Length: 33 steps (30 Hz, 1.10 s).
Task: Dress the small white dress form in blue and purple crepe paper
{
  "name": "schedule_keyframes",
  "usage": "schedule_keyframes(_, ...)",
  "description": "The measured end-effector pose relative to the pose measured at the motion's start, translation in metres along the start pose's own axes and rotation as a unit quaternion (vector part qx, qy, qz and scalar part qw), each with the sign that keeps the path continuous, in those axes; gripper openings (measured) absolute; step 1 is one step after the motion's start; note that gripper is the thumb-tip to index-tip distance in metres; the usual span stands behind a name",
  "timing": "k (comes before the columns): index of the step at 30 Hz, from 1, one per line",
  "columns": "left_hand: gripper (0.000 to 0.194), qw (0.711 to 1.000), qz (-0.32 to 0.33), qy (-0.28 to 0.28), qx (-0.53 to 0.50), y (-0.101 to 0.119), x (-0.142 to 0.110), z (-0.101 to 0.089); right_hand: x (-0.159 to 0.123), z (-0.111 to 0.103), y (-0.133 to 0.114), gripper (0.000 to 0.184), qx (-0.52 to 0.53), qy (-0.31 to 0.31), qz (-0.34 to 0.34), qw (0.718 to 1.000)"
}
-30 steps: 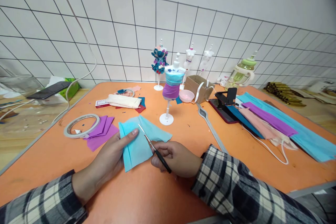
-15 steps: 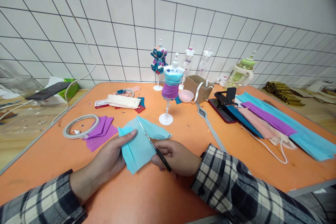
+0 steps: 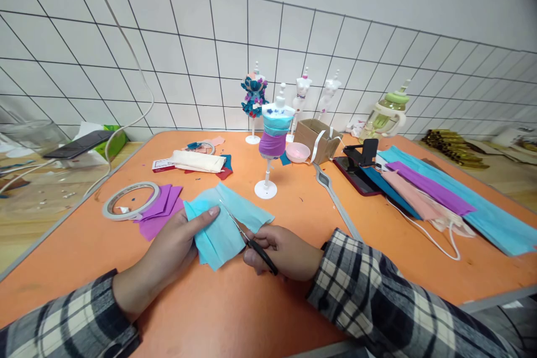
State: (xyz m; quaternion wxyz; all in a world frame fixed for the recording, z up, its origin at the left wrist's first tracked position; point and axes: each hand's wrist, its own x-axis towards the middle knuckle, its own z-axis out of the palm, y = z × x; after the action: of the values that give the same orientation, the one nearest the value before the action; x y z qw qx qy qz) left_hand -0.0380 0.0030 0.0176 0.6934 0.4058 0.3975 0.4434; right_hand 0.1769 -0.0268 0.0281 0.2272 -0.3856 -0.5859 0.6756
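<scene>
My left hand (image 3: 174,246) grips a folded light-blue paper sheet (image 3: 222,224) near the front of the orange table (image 3: 104,257), thumb on top. My right hand (image 3: 285,251) is closed on small black-handled scissors (image 3: 251,241), whose blades lie across the paper. Just behind stands a small white mannequin (image 3: 272,140) wrapped in blue and purple paper.
A tape roll (image 3: 130,198) and purple paper pieces (image 3: 161,210) lie at left. Three more mini mannequins, a pink bowl (image 3: 297,152) and a cardboard box (image 3: 316,140) stand at the back. A phone on a stand (image 3: 361,165) and coloured paper sheets (image 3: 440,196) lie at right.
The blue paper has shifted slightly left and been pulled in under my left hand. The scissor blades have moved further into the paper.
</scene>
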Motion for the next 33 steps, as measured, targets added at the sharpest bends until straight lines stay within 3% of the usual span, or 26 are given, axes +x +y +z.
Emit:
schedule_keyframes(6,0.029,0.999,-0.009,-0.028,0.020,-0.002,0.001,0.000,0.000,-0.002,0.006,0.046,-0.037,0.003,0.008,0.999)
schedule_keyframes(13,0.032,0.998,-0.010,-0.053,0.038,-0.005,0.003,-0.004,-0.002,-0.002,0.003,0.047,-0.038,0.008,0.002,0.999)
schedule_keyframes(20,0.030,0.998,0.008,-0.029,0.049,-0.005,0.002,-0.005,0.000,-0.004,0.003,0.050,-0.023,0.041,0.043,0.998)
schedule_keyframes(24,0.036,0.998,0.038,0.003,0.042,-0.006,0.003,-0.005,0.002,-0.004,0.009,0.048,-0.013,0.033,0.021,0.999)
schedule_keyframes(30,0.029,0.998,0.007,-0.058,0.034,-0.003,0.000,0.000,0.001,-0.002,0.011,0.040,-0.017,-0.008,-0.018,1.000)
schedule_keyframes(33,0.028,0.998,-0.007,-0.059,0.020,-0.001,-0.003,0.003,0.000,0.001,0.007,0.039,0.021,-0.008,-0.061,0.998)
